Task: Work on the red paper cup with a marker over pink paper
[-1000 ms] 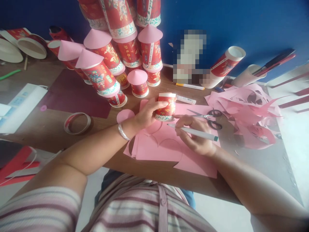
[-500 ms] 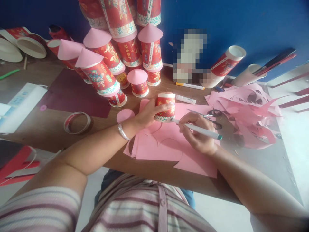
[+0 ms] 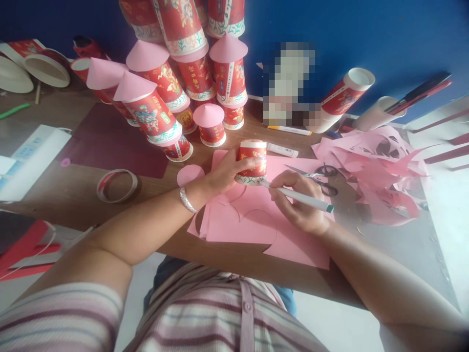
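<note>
My left hand (image 3: 230, 171) is closed around a small red paper cup (image 3: 252, 152), its thumb laid across the front. Green curls mark the cup's white lower band. In my right hand (image 3: 298, 203) is a white marker pen (image 3: 302, 196) with a green end, gripped like a pencil. Its tip meets the white band near the right side, or nearly so. Beneath both hands lie pink paper sheets (image 3: 238, 227) with drawn or cut curves. Scissors (image 3: 317, 176) with black handles rest just beyond my right hand, and a pink paper disc (image 3: 190, 175) lies beside my left wrist.
Red cup towers with pink cone tops (image 3: 146, 105) stand at the back left. Pink paper scraps (image 3: 384, 171) heap up on the right. A tape-like ring (image 3: 117, 186), a white tube (image 3: 282, 150), a yellow-and-white marker (image 3: 289, 130) and a pen holder (image 3: 383, 115) are around.
The marker and my right hand have shifted slightly left, the tip moving along the cup's white band. My left hand still holds the cup in nearly the same place.
</note>
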`<state>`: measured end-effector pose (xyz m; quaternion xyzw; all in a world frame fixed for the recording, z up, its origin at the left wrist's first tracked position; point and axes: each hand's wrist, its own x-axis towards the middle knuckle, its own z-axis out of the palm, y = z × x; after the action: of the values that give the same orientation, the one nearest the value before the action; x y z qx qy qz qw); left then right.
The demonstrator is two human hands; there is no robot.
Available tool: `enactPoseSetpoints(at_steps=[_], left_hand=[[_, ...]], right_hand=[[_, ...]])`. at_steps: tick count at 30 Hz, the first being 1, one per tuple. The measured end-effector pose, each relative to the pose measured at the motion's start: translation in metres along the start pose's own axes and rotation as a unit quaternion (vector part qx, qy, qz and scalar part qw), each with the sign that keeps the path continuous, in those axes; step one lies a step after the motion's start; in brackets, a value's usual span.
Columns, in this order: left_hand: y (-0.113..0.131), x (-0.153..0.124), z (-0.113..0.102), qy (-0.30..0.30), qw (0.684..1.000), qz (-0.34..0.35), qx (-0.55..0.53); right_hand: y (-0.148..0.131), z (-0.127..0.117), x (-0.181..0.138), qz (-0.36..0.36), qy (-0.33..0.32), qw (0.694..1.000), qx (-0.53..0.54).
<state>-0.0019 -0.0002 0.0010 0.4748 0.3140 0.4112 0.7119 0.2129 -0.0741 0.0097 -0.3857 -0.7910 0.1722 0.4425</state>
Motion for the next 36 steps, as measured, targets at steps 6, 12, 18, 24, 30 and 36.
enactPoseSetpoints(at_steps=[6, 12, 18, 24, 30, 36], left_hand=[[-0.003, 0.001, 0.0, 0.009, 1.0, 0.013, -0.004], [-0.003, 0.002, -0.001, 0.001, 1.0, 0.008, -0.002], [-0.001, 0.002, 0.0, -0.01, 1.0, 0.003, -0.011], [0.002, 0.001, 0.002, -0.011, 1.0, 0.003, -0.009], [0.008, -0.002, 0.003, 0.002, 0.999, 0.012, 0.032], [0.009, -0.004, 0.004, 0.019, 0.999, 0.017, 0.028]], right_hand=[[0.001, 0.003, -0.001, -0.008, 0.008, 1.0, 0.009], [0.001, 0.003, 0.0, -0.002, 0.0, 1.0, 0.006], [0.002, 0.003, 0.0, 0.002, 0.005, 1.0, -0.007], [0.002, 0.002, -0.001, 0.033, 0.006, 0.999, -0.005], [0.001, 0.0, -0.001, 0.033, -0.003, 0.999, -0.011], [-0.001, 0.001, 0.0, 0.021, 0.0, 1.0, -0.016]])
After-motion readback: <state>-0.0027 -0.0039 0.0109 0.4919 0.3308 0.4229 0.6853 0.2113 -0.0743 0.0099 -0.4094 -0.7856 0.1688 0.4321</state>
